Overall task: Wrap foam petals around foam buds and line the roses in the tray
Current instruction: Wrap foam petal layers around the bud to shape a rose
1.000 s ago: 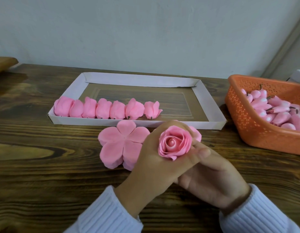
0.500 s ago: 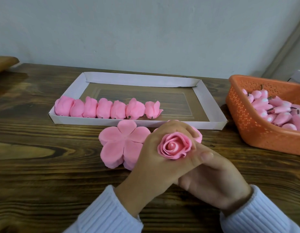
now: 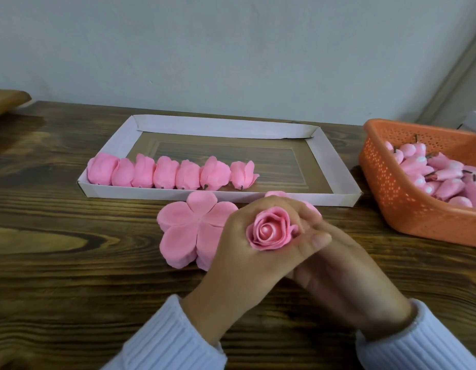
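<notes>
A pink foam rose stands upright in front of me, its petals wrapped around a pale bud. My left hand grips it, fingers curled round its far side and thumb along its right. My right hand lies under and behind the left; its fingers are mostly hidden and whether they hold the rose does not show. A stack of flat five-lobed foam petals lies on the table just left of my hands. Several finished roses lie in a row along the front of the white cardboard tray.
An orange perforated basket at the right holds several pink foam buds with dark stems. The dark wooden table reaches to a pale wall. A brown wooden object pokes in at the far left edge.
The petals have closed a little tighter around the bud between my fingers. Both hands stay in nearly the same place.
</notes>
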The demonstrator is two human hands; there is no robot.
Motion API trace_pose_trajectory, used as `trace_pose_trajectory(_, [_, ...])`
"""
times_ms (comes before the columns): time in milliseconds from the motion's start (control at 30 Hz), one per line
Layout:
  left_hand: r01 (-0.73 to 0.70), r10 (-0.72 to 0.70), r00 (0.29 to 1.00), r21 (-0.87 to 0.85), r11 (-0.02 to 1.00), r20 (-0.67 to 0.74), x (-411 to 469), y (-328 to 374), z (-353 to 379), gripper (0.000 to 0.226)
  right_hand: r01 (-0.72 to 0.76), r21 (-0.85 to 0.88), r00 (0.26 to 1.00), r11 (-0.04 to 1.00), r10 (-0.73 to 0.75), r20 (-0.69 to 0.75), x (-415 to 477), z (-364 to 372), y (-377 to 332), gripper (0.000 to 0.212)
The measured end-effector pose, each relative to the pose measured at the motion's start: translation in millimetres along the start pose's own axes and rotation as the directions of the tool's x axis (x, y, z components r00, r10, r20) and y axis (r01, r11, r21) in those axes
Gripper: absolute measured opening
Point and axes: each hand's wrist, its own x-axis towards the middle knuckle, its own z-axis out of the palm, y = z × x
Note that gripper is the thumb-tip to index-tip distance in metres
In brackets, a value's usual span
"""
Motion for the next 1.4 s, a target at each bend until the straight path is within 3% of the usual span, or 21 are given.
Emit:
trace_pose_trajectory(100, [-0.005, 0.007, 0.999, 0.028, 1.0, -0.043, 0.5, -1.3, -1.2, 0.014, 0.087, -0.204, 0.991, 0.975, -0.106, -0.087, -1.0, -3.5, -7.6, 0.037])
trace_pose_trajectory(200, [-0.014, 0.017, 0.998, 0.047, 0.999, -0.067, 1.7, -0.8, -1.3, 0.019, 0.222, -0.565, 0.904, 0.795, -0.385, -0.187, -1.4, -9.4, -8.7, 0.016])
trace_pose_trajectory(300, [0.037, -0.037, 0.999, -0.004, 0.999, 0.037, 1.9, 1.1, -1.3, 0.017, 0.421, -0.72, 0.771, 0.552, -0.636, -0.037, -2.5, -10.3, -11.8, 0.014])
trace_pose_trajectory(400, [0.141, -0.127, 0.973, -0.061, 0.988, 0.193, 1.2, 0.0, -2.9, 0.013, 0.535, -0.773, 0.699, 0.341, -0.692, 0.178, -6.0, -8.5, -14.0, 0.017])
trace_pose_trajectory(567, [0.201, -0.177, 0.939, -0.051, 0.978, 0.294, -0.1, -1.4, -4.8, 0.019, 0.545, -0.764, 0.738, 0.344, -0.63, 0.242, -10.1, -5.4, -16.6, 0.013])
trace_pose_trajectory(767, [0.219, -0.203, 0.918, -0.009, 0.976, 0.341, 0.8, -0.8, -4.9, 0.033, 0.538, -0.812, 0.725, 0.227, -0.616, 0.308, -9.2, -5.4, -21.0, 0.04])
trace_pose_trajectory(867, [0.236, -0.205, 0.905, -0.04, 0.971, 0.373, 0.7, -1.4, -4.9, 0.039, 0.532, -0.825, 0.708, 0.192, -0.635, 0.309, -9.8, -6.5, -20.5, 0.035])
trace_pose_trajectory(1067, [0.347, -0.269, 0.876, -0.135, 0.928, 0.4, -0.9, -6.7, -4.5, 0.01, 0.508, -0.849, 0.7, 0.145, -0.643, 0.31, -8.8, -7.4, -21.3, 0.024])
trace_pose_trajectory(1400, [0.455, -0.311, 0.83, -0.238, 0.858, 0.463, -1.6, -8.4, -3.4, 0.007, 0.5, -0.853, 0.7, 0.151, -0.65, 0.295, -9.8, -10.3, -20.4, 0.011])
